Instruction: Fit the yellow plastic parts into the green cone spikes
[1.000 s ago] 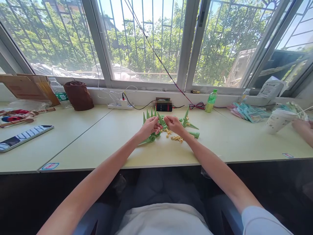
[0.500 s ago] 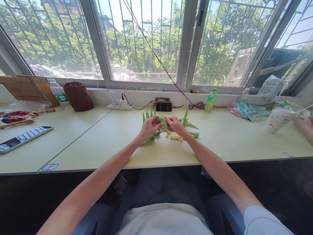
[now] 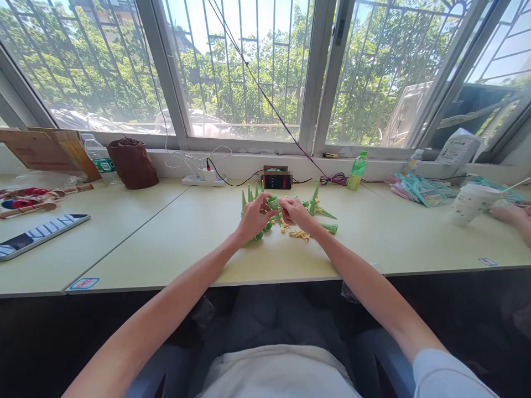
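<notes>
My left hand (image 3: 253, 216) and my right hand (image 3: 295, 213) meet above the pale table (image 3: 174, 237), both pinched on one green plastic cone piece (image 3: 272, 202) held between them. More green cones lie and stand around the hands: a row of upright spikes (image 3: 250, 194) behind the left hand, several cones (image 3: 320, 210) to the right, and one lying cone (image 3: 259, 236) under the left wrist. Small yellow parts (image 3: 299, 234) are scattered on the table below my right hand.
A black device (image 3: 276, 180), a power strip (image 3: 202, 178) with cables and a green bottle (image 3: 358, 171) line the window sill. A brown pouch (image 3: 133, 162), cardboard (image 3: 45, 149) and a flat board (image 3: 39, 234) lie left. Another person's hand (image 3: 512, 215) and a paper cup (image 3: 470, 203) are at right.
Both hands have shifted slightly away from me with the green piece, fingers working on it. The other person's hand at right has moved a little lower.
</notes>
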Demonstrator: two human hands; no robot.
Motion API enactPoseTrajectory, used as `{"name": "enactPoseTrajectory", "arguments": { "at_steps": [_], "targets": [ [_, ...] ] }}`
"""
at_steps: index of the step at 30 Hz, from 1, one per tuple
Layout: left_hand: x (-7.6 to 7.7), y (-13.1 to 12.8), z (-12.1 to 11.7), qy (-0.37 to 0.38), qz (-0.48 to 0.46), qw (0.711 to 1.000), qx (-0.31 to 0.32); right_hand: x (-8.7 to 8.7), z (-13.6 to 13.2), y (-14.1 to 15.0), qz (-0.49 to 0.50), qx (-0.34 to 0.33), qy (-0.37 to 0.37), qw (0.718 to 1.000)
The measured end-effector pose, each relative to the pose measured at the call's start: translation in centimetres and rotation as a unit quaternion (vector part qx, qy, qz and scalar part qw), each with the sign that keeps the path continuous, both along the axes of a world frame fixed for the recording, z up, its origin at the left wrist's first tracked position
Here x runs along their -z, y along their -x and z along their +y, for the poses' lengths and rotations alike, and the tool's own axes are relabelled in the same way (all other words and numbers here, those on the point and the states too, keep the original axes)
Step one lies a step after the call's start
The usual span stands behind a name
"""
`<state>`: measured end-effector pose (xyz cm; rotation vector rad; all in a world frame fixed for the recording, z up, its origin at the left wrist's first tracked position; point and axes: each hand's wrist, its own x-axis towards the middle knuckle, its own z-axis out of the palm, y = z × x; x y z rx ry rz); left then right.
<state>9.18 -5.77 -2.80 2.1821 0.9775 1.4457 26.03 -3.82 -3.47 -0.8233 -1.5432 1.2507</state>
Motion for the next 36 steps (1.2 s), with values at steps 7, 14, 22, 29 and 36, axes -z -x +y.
{"name": "enactPoseTrajectory", "arguments": {
  "at_steps": [7, 14, 22, 29, 36],
  "targets": [
    [-0.4, -0.2, -0.6, 0.055, -0.042, 0.997, 0.040, 0.0, -0.5, 0.4, -0.002, -0.005, -0.028, 1.000],
    [-0.5, -0.4, -0.4, 0.157, -0.131, 0.971, 0.120, -0.1, -1.4, 0.9, 0.012, 0.005, -0.049, 0.999],
    [-0.8, -0.1, -0.3, 0.259, -0.159, 0.942, 0.146, -0.1, -1.6, 0.8, -0.047, 0.034, -0.122, 0.991],
    [-0.7, 0.1, 0.1, 0.281, -0.174, 0.931, 0.152, 0.2, -1.3, 0.7, -0.075, 0.056, -0.158, 0.983],
    [-0.6, 0.2, 0.2, 0.296, -0.185, 0.924, 0.157, 0.2, -1.2, 0.6, -0.104, 0.071, -0.181, 0.975]
  ]
}}
